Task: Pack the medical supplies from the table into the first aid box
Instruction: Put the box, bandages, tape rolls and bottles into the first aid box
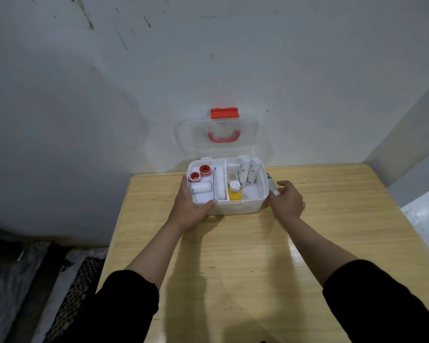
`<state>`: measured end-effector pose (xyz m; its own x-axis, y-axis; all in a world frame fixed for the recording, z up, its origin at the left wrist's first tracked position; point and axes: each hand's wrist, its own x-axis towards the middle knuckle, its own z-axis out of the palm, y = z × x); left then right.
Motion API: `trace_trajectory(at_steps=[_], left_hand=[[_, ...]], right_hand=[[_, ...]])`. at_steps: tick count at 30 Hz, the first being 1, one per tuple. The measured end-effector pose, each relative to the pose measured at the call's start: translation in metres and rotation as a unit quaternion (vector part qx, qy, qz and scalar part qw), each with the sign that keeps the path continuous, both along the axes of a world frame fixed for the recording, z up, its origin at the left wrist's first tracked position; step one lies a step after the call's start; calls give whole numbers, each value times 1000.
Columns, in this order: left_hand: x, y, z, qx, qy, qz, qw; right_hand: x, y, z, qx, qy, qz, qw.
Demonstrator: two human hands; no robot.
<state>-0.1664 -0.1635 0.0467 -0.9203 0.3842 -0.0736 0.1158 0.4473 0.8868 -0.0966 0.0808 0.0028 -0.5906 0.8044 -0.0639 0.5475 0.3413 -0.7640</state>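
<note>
The white first aid box (235, 207) stands at the table's far edge with its clear lid (223, 142) up against the wall. Inside lie two red-cored tape rolls (200, 173), a white bandage roll (201, 187), a long white roll (219, 185), a yellow bottle (234, 192) and two wrapped rolls (248, 174) leaning at the back right. My left hand (192, 206) grips the box's front left corner, thumb on the rim. My right hand (288, 199) is beside the box's right wall, its fingers on a small white and green tube (271, 184) lying on the table.
The wooden table (245, 256) stretches toward me. Walls close in behind the box and on the right. On the left, below the table edge, the floor holds a dark patterned mat (77, 290).
</note>
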Motion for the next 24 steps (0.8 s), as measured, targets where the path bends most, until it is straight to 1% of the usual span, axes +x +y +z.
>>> trace_trajectory(at_steps=[2,6,10,14,17,19,22,24], left_hand=[[-1,-1,-2,-9,-2,1,1000],[-2,-2,-5,-3,-2,1,1000],[-1,-1,-5,9,4,5,1000],[-2,-1,-8,16,2,5,1000],[-3,-2,-11,16,2,4,1000],[-4,-2,-11,18,4,5,1000],[-3,-1,-10,17,6,5,1000],[-4,-2,-10,15,8,6,1000]], right_hand=[[-1,1,-2,-4,15,-6,1000],[5,6,5,-12,91,-15,996],[11,19,34,14,146,-39,988],[19,27,74,62,203,-15,977],[21,20,105,91,269,27,958],[18,12,121,123,289,77,946],[12,-2,128,179,259,183,931],[6,-11,122,205,207,242,926]])
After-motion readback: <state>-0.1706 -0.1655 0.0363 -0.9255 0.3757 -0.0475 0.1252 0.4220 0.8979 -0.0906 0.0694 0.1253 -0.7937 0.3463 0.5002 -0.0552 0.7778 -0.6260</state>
